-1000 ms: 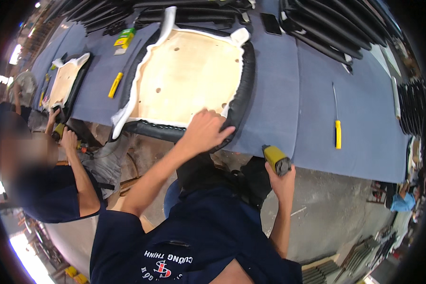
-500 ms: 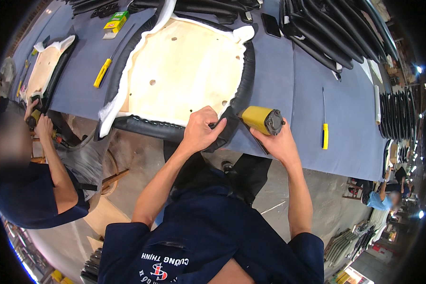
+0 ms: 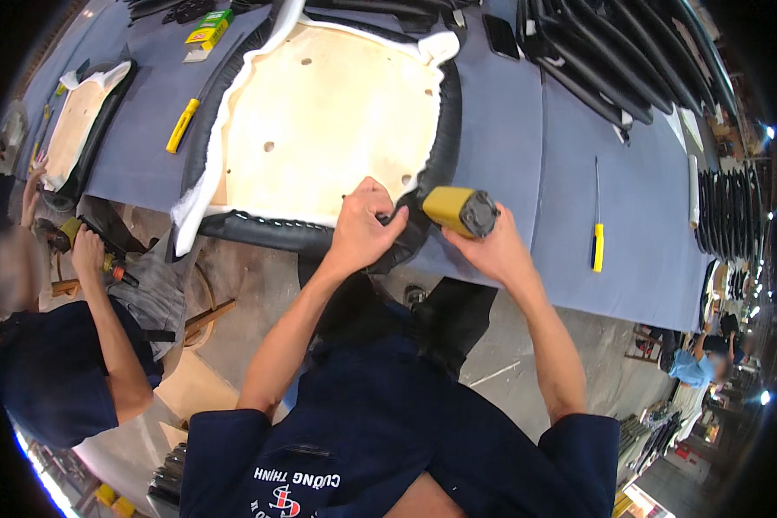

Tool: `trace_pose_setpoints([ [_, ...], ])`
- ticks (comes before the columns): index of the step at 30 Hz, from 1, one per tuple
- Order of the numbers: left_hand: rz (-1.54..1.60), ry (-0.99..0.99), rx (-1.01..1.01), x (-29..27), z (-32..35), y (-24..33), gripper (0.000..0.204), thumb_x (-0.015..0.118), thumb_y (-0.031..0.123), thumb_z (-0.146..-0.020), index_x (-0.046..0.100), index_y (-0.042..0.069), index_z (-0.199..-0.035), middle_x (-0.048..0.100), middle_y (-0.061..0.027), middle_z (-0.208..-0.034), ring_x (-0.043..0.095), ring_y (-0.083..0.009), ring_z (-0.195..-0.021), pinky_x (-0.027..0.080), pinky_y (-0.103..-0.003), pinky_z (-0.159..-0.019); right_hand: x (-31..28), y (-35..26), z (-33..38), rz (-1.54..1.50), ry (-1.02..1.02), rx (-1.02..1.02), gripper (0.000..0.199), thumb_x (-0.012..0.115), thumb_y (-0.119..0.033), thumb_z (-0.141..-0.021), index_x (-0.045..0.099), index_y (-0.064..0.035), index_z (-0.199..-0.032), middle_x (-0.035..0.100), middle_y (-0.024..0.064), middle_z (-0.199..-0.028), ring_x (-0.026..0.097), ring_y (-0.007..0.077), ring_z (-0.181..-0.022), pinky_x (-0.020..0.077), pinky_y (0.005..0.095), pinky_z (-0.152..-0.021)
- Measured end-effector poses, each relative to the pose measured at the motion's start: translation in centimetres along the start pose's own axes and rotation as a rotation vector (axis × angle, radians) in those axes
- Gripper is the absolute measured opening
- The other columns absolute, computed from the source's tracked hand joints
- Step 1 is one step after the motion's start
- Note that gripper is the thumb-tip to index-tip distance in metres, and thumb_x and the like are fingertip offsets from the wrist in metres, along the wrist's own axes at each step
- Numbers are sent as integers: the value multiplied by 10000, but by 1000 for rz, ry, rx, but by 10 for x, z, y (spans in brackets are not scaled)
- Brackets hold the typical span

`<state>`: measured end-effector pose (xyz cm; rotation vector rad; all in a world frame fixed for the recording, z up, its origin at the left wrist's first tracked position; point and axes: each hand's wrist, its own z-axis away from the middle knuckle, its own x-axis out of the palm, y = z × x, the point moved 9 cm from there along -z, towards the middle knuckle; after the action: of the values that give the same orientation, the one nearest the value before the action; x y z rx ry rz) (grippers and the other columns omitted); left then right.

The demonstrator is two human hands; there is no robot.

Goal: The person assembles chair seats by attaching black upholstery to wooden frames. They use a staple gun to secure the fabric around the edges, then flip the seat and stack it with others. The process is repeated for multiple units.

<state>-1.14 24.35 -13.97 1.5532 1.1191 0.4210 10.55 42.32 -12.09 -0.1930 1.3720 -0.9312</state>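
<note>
A pale wooden seat panel [image 3: 319, 121] lies on the blue-grey table, with white padding along its edges. Black leather-like cover [image 3: 268, 231] is folded over the near rim, where a row of staples shows. At the near right corner my left hand [image 3: 367, 226] is closed, pinching the black cover against the panel. My right hand [image 3: 496, 255] grips a yellow staple gun [image 3: 457, 211], whose nose points left toward that corner. Whether the nose touches the cover is hard to tell. On the left and far sides the white padding lies exposed.
Yellow-handled screwdrivers [image 3: 597, 246] lie right and left of the panel. A phone [image 3: 500, 36], a green-yellow box [image 3: 207, 33] and stacked black covers [image 3: 613, 60] sit farther back. At left, a co-worker [image 3: 60, 363] holds a power tool beside another panel [image 3: 78, 121].
The staple gun and my right hand have shifted left, closer to the panel's corner. My left hand keeps its pinch. The co-worker's one hand has moved up to the other panel.
</note>
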Motion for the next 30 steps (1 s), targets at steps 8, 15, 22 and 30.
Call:
trace_pose_setpoints([
  [8, -59, -9, -83, 5, 6, -5, 292, 819, 44, -800, 574, -25, -658, 576, -79, -698, 553, -205, -774, 445, -339, -673, 0, 3, 21, 89, 47, 104, 546, 858, -354, -773, 684, 15, -1136, 687, 239, -1130, 641, 426, -1106, 529, 484, -954],
  [15, -107, 40, -141, 3, -7, -10, 330, 839, 59, -792, 556, -38, -652, 559, -127, -678, 560, -266, -751, 449, -371, -650, -12, -9, 20, 85, -70, 187, 573, 874, -364, -774, 687, -58, -1222, 669, 176, -1221, 601, 384, -1207, 507, 449, -1018],
  [22, -125, 60, -139, 9, -1, -11, 352, 864, 94, -794, 560, -32, -667, 555, -133, -728, 544, -266, -704, 451, -376, -647, -11, 3, 18, 97, -123, 198, 639, 885, -381, -750, 670, -45, -1249, 663, 232, -1188, 617, 411, -1175, 520, 469, -992],
  [30, -194, 107, -96, 3, -4, 1, 366, 875, 121, -797, 574, -34, -658, 547, -122, -660, 534, -268, -740, 440, -381, -655, -19, 2, 24, -236, -72, 115, 583, 872, -358, -753, 700, 40, -1143, 730, 241, -1130, 705, 387, -1064, 558, 441, -919],
])
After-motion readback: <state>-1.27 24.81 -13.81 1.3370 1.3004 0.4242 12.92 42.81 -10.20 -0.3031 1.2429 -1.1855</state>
